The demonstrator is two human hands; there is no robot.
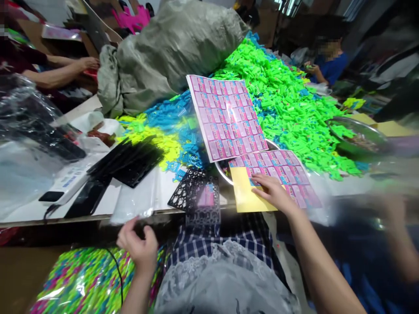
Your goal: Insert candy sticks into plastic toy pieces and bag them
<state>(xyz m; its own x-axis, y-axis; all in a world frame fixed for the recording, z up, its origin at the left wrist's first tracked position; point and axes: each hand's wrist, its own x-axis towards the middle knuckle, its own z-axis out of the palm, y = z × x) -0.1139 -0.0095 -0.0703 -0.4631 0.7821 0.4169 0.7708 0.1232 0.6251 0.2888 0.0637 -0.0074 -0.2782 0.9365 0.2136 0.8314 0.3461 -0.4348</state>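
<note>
My right hand point(273, 194) rests on a sheet of pink and blue printed stickers point(290, 168), its fingers stretched over the bare yellow backing with thumb and forefinger apart. A second sticker sheet point(229, 117) stands tilted behind it, partly over a round metal-rimmed bowl point(225, 176). Below the table edge, my left hand point(139, 244) has bent fingers and the thumb held apart, with nothing visible in it. Just above it lie clear plastic bags point(132, 203). Between my hands are a black perforated plate point(183, 192) and a blurred clear packet point(204, 205) with a pink label.
Green plastic pieces point(284, 96) form a large heap, with blue and yellow ones beside it. A grey sack point(173, 52) leans behind. Black strips point(127, 161) and a white power strip point(65, 181) lie left. A bag of coloured pieces point(81, 283) sits below. Other people work nearby.
</note>
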